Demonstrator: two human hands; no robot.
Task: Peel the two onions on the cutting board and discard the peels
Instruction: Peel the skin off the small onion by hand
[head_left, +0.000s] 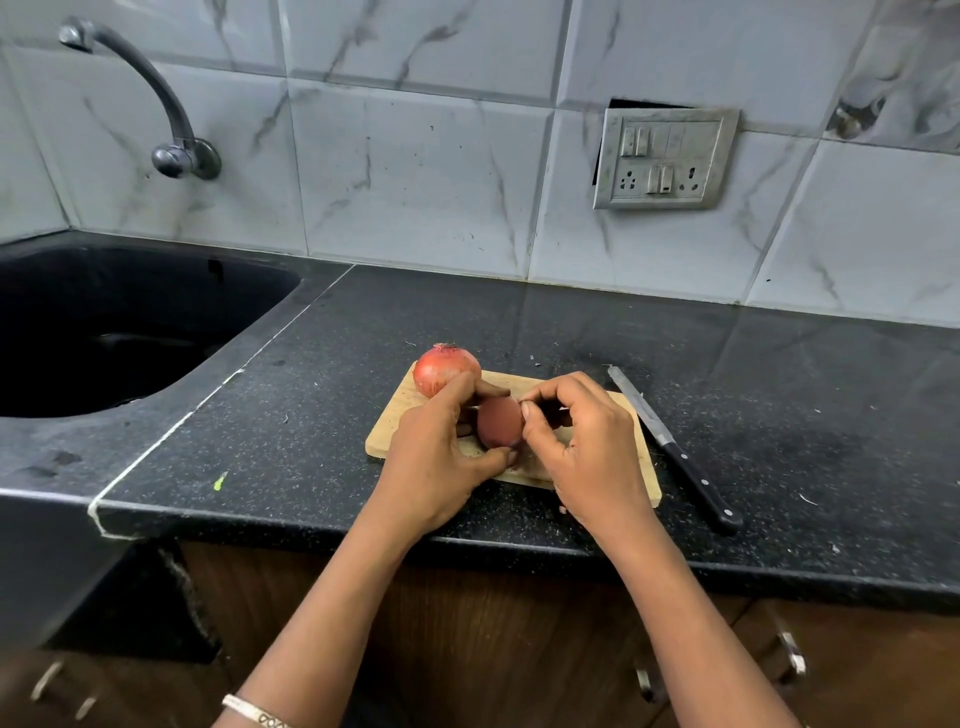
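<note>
Wooden cutting board carries the paler onion at its far left corner. Our left hand grips the darker onion over the board, and our right hand pinches its skin. A knife lies just right.

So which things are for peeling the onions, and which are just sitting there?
For the job: held onion, gripped by the left hand and pinched by the right hand; second onion, at the board's far corner; cutting board.

Just lying about: knife beside the board; sink; tap; wall socket.
</note>
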